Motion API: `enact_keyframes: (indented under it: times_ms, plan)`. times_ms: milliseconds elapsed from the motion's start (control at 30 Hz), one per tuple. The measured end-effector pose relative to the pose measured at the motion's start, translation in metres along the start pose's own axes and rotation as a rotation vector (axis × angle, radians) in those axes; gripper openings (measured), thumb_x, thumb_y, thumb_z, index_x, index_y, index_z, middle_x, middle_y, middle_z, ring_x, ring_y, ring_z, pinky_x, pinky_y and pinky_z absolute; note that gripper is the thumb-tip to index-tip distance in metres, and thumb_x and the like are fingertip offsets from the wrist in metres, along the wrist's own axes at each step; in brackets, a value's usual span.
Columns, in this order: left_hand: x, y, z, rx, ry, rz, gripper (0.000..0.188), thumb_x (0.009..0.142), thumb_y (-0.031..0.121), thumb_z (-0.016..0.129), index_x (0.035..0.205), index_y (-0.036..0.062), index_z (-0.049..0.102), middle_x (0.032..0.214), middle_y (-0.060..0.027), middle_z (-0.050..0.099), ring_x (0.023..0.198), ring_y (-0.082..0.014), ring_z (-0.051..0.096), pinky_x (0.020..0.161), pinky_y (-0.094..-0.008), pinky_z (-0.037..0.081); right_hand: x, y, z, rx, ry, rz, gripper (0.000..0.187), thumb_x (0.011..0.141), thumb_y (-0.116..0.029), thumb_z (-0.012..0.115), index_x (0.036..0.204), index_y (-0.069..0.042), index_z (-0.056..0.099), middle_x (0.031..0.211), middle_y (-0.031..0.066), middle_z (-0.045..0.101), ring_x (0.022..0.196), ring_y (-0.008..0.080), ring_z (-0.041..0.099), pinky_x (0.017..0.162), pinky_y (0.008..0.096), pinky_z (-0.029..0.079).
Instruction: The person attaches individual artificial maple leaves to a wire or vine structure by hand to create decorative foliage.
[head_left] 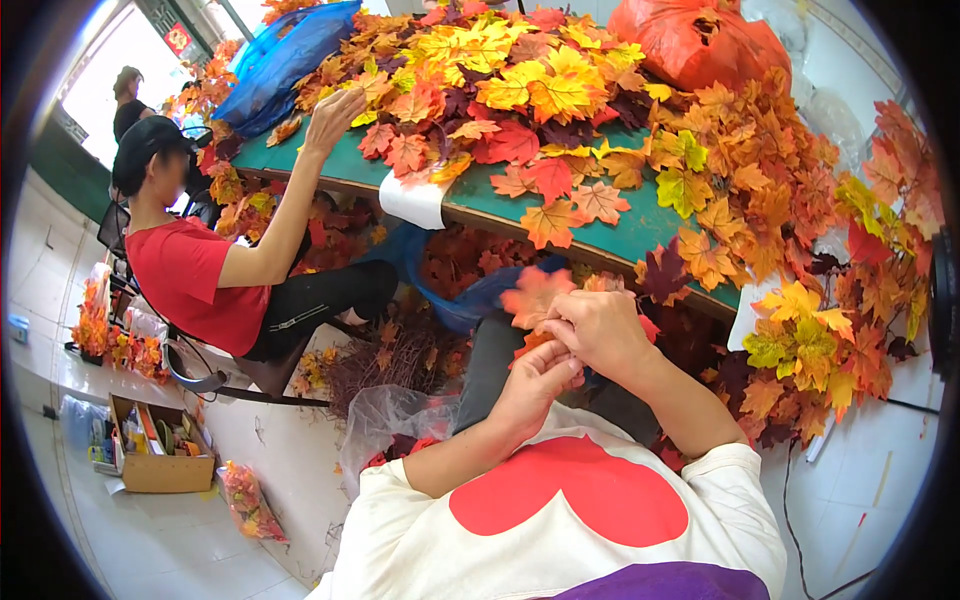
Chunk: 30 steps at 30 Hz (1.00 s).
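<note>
Close together over my lap, my two hands work on artificial maple leaves. An orange maple leaf (535, 297), somewhat blurred, sticks out beyond the fingers of my right hand (608, 332), which are closed in a pinch. Just below and to the left, my left hand (540, 385) is closed too, with its thumb and fingertips meeting the right hand's. Bits of orange and red leaf show between and under the fingers. The stems at the pinch are hidden. Both hands are just in front of the near edge of the green table (465, 190).
Yellow maple leaves (540, 85) and orange ones heap the table, with a red plastic bag (700, 45) and a blue bag (285, 70) behind. At left, a person in a red shirt (180, 275) sits reaching over the table. A cardboard box (165, 470) stands on the floor.
</note>
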<state>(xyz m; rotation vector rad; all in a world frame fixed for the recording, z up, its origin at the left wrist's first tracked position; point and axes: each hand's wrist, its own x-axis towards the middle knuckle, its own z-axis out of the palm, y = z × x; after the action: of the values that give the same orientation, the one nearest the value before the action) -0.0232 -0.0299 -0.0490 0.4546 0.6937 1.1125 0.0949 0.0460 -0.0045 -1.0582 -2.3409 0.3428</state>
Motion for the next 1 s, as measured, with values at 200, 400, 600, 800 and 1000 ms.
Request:
enact_keyframes:
  times_ms: [200,400,600,800,1000]
  plan:
    - [0.000,0.026,-0.006,0.238,0.078,0.075,0.033,0.086,0.011,0.054,0.116,-0.0015,0.051,0.094,-0.0067,0.061,0.078,-0.0115,0.058,0.072,-0.0239,0.044,0.068,0.045,-0.016,0.281,-0.067,-0.032,0.014,0.075,-0.019,0.062,0.078,-0.005,0.064,0.069,0.0083,0.062,0.063,0.0167,0.060,0.058,0.0275,0.046]
    - [0.001,0.046,-0.003,0.080,-0.012,0.036,0.036,0.086,0.009,0.053,0.120,-0.0006,0.049,0.093,-0.0047,0.061,0.070,-0.0082,0.055,0.068,-0.0200,0.045,0.202,0.137,-0.008,0.167,0.419,0.166,0.021,0.076,-0.023,0.061,0.090,-0.007,0.066,0.082,0.0127,0.065,0.074,0.0253,0.063,0.068,0.0341,0.048]
    - [0.004,0.053,-0.001,-0.128,-0.014,-0.066,0.033,0.087,0.012,0.054,0.119,0.0029,0.050,0.090,-0.0023,0.061,0.069,-0.0068,0.052,0.067,-0.0186,0.044,0.273,0.190,0.025,-0.024,0.507,0.228,0.020,0.074,-0.027,0.066,0.089,-0.014,0.068,0.082,0.0090,0.066,0.077,0.0226,0.063,0.070,0.0320,0.047]
    - [0.011,0.055,-0.006,-0.355,-0.116,-0.139,0.035,0.089,0.010,0.049,0.124,0.0036,0.044,0.095,-0.0055,0.057,0.080,-0.0122,0.054,0.075,-0.0231,0.045,0.283,0.186,-0.005,0.151,0.603,0.118,0.024,0.076,-0.033,0.062,0.083,-0.010,0.066,0.076,0.0117,0.064,0.073,0.0268,0.062,0.065,0.0367,0.047]
    - [0.025,0.057,0.003,-0.339,-0.065,-0.138,0.045,0.085,0.008,0.055,0.127,0.0036,0.040,0.096,-0.0004,0.056,0.084,-0.0107,0.056,0.090,-0.0279,0.042,0.232,0.164,-0.096,0.045,0.746,-0.082,0.023,0.082,-0.027,0.061,0.084,-0.005,0.061,0.095,0.0041,0.065,0.084,0.0106,0.060,0.074,0.0248,0.045]
